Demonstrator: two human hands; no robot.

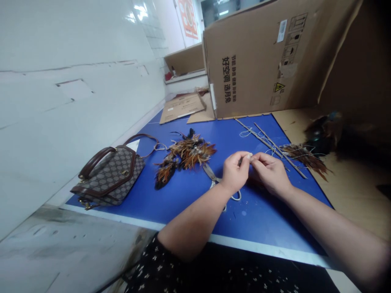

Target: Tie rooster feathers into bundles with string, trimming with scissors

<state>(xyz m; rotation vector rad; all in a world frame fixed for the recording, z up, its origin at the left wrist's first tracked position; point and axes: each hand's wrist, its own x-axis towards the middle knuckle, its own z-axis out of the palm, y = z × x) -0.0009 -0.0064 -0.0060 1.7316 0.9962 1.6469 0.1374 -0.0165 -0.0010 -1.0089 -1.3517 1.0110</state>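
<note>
My left hand (236,171) and my right hand (271,173) meet over the blue table top (180,203). Both are closed in a pinch, fingertips touching each other; whatever lies between them is too small to name. Beneath my left wrist lie metal scissors (210,173), partly hidden by the hand and forearm. To the left spreads a pile of brown and black feathers (192,152). Beyond my right hand rest two thin sticks (279,149) with pale thread (249,132) looped about them. Another bunch of brown feathers (305,156) sits right of the sticks.
A patterned handbag (114,175) with a brown handle stands at the table's left edge. Flat cardboard pieces (183,106) lie at the back. A large cardboard box (256,61) rises behind the table. Dark feathers (324,130) lie on the tan board (351,191) at right.
</note>
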